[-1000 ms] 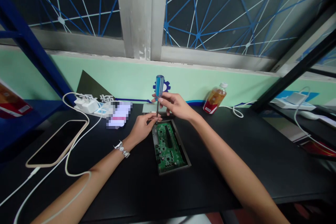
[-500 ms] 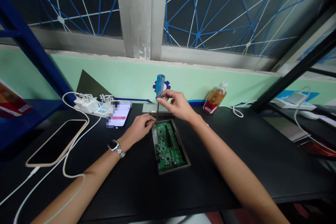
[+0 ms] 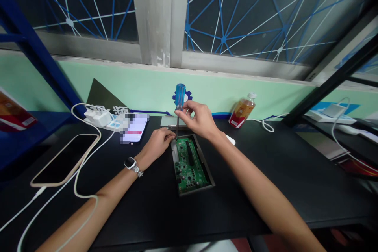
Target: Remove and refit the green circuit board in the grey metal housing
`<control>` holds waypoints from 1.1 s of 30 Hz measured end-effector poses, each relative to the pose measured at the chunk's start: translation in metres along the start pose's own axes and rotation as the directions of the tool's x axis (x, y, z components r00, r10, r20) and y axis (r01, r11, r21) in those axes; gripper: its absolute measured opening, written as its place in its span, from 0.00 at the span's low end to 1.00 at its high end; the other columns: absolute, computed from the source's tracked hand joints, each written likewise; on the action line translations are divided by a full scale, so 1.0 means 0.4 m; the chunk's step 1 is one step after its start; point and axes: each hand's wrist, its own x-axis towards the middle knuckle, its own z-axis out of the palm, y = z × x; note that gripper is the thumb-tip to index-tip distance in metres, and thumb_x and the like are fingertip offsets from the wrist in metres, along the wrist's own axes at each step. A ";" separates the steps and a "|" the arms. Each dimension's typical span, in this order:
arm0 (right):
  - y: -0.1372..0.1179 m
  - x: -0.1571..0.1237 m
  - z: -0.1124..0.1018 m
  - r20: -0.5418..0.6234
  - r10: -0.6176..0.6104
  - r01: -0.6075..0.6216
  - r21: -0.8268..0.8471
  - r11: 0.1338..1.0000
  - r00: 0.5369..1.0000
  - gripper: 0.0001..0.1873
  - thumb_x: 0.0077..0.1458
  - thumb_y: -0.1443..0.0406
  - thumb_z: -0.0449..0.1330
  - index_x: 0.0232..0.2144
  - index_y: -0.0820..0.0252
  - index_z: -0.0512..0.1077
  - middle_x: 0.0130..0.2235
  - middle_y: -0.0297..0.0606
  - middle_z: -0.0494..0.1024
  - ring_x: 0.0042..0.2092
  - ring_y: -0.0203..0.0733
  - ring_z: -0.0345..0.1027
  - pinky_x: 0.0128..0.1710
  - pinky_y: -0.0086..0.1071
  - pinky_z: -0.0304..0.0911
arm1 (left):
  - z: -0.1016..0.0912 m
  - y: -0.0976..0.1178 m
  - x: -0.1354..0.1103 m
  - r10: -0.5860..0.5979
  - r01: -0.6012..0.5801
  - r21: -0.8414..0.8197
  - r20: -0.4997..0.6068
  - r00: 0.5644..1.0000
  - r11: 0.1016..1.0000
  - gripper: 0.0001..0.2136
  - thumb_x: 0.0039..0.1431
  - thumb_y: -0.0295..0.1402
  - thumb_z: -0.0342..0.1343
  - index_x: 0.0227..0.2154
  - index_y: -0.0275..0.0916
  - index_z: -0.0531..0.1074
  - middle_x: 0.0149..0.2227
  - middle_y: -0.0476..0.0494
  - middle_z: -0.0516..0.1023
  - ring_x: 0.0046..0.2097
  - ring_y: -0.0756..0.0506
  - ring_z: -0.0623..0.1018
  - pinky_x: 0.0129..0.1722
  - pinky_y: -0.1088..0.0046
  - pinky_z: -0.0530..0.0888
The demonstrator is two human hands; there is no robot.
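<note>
A screwdriver [image 3: 180,95] with a clear blue handle stands nearly upright, my right hand [image 3: 198,117] closed around the lower part of that handle. Its shaft runs down to the far left corner of a green circuit board [image 3: 191,165], which lies in a shallow metal case [image 3: 207,165]. At that same corner is my left hand [image 3: 161,141], its fingers pinched together close to the shaft's tip. Whatever the left fingertips hold is too small or hidden to make out. Behind the case sits a flat silvery metal piece [image 3: 167,121], partly covered by my right hand.
Two phones, a cased one [image 3: 65,159] and a lit one [image 3: 137,128], lie to the left beside a white power strip [image 3: 116,124]. A white cable [image 3: 77,181] crosses my left forearm. Beyond my right arm stand a drink bottle [image 3: 242,111] and a white object [image 3: 230,139].
My right wrist has shifted slightly, and more of the white object behind it shows. Both hands keep their places, with the screwdriver still at the same corner.
</note>
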 end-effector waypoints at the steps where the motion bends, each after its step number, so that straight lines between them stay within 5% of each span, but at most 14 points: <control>1: 0.000 0.000 0.000 0.006 0.010 -0.010 0.009 1.000 1.000 0.15 0.60 0.52 0.59 0.36 0.57 0.70 0.33 0.37 0.78 0.31 0.39 0.70 0.35 0.34 0.61 | -0.001 0.001 -0.001 0.001 -0.001 -0.001 0.002 1.000 1.000 0.10 0.63 0.32 0.53 0.37 0.41 0.80 0.35 0.42 0.80 0.36 0.43 0.79 0.37 0.68 0.73; 9: 0.017 0.002 -0.004 0.211 0.048 -0.127 0.379 0.917 0.976 0.17 0.63 0.50 0.55 0.40 0.56 0.62 0.36 0.36 0.78 0.28 0.36 0.73 0.30 0.31 0.66 | -0.078 -0.017 0.002 0.072 -0.070 0.112 -0.018 0.997 0.991 0.10 0.66 0.34 0.50 0.39 0.41 0.77 0.38 0.42 0.78 0.40 0.42 0.77 0.41 0.66 0.71; 15: 0.018 0.004 -0.016 0.135 0.040 -0.103 0.499 0.860 0.990 0.18 0.65 0.47 0.50 0.40 0.54 0.56 0.37 0.36 0.77 0.30 0.34 0.73 0.28 0.31 0.68 | -0.143 -0.070 0.000 0.026 -0.051 0.197 0.129 0.991 0.979 0.09 0.64 0.35 0.51 0.37 0.42 0.76 0.37 0.42 0.77 0.38 0.42 0.77 0.40 0.66 0.71; 33: 0.064 0.003 0.006 0.075 0.079 -0.108 0.539 0.835 0.994 0.18 0.66 0.47 0.47 0.36 0.53 0.51 0.34 0.32 0.75 0.24 0.32 0.70 0.23 0.29 0.68 | -0.098 -0.077 -0.012 -0.040 -0.041 0.385 0.202 0.978 0.922 0.08 0.63 0.30 0.50 0.34 0.39 0.75 0.38 0.40 0.72 0.43 0.39 0.74 0.43 0.62 0.71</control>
